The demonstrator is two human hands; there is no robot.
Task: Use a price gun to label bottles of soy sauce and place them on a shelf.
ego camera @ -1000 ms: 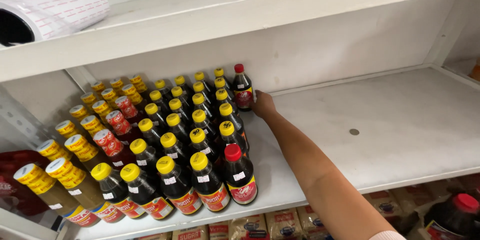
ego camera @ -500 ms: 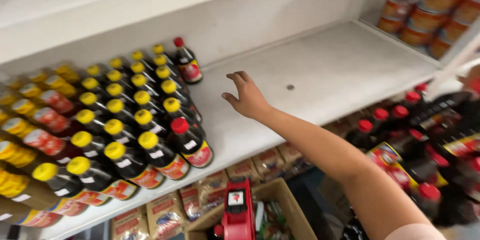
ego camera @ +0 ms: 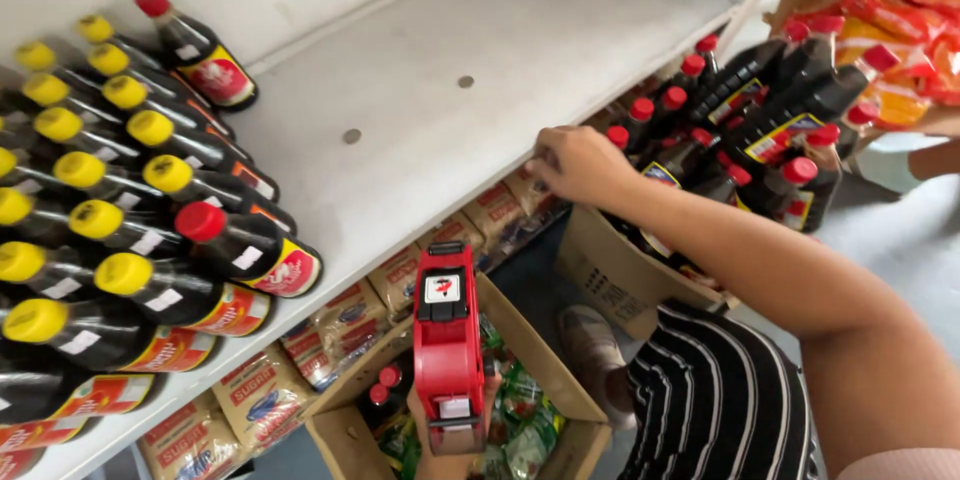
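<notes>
My right hand point(ego camera: 580, 165) hangs at the front edge of the white shelf point(ego camera: 520, 50), fingers loosely curled, right beside the red caps of dark sauce bottles point(ego camera: 760, 110) packed in a cardboard box point(ego camera: 610, 275). I see nothing in that hand. A red price labeller point(ego camera: 445, 340) is held upright at the bottom centre. My left hand point(ego camera: 440, 462) grips it from below and is mostly out of frame. On the left of the shelf stand rows of dark bottles with yellow caps point(ego camera: 100, 170), with two red-capped bottles point(ego camera: 250, 250) among them.
Packets of a tan product point(ego camera: 340, 320) line the shelf below. An open cardboard box point(ego camera: 540, 410) with green packets sits on the floor under the labeller. Orange snack bags point(ego camera: 900, 20) lie at the top right. My striped clothing point(ego camera: 720, 400) and a shoe point(ego camera: 595, 345) show below.
My right hand has drawn back from the shelf surface to its front edge, down by the boxed bottles. The view has tilted down and right, and the labeller has risen further into view.
</notes>
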